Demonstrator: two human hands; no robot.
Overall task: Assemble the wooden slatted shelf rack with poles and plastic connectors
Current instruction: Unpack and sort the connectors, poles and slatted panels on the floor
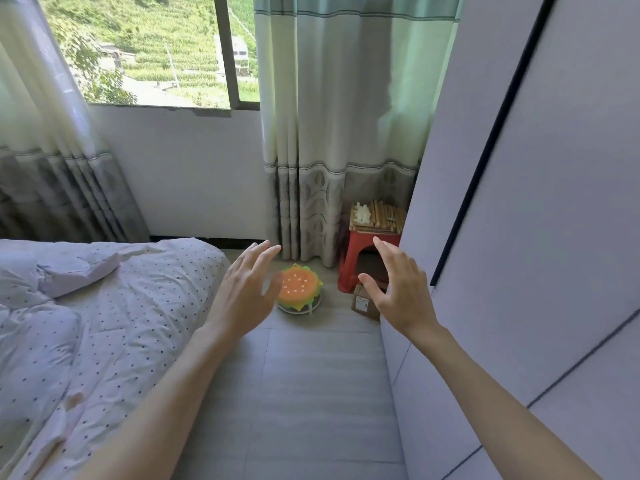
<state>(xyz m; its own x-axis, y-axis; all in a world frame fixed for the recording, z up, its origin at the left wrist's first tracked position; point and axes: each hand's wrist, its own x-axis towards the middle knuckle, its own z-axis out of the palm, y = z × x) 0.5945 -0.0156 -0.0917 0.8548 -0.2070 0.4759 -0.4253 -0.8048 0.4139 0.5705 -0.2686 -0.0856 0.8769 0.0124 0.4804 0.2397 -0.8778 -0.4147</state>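
Both my arms are stretched out in front of me, bare to the wrist. My left hand [242,292] is spread with fingers straight and relaxed, nothing in it, hovering above the edge of the white quilt with small dark dots [104,306] on the bed. My right hand [398,289] is just as open, fingers fanned, thumb out, holding nothing, close by the pale grey wardrobe door [519,237].

The parts I'm after lie ahead in the corner: a stack of light wooden slats and poles with white plastic connectors on top [377,216], sitting on a small red plastic stool [360,251] between the curtain and the wardrobe. That pile is well apart from both hands, beyond my right fingertips in this view, and further right of my left hand.

On the grey tiled floor [311,393] between my hands sits a round burger-shaped cushion stool in orange, yellow and green [301,285]. A small brown cardboard box [362,303] lies at the foot of the red stool, partly behind my right thumb.
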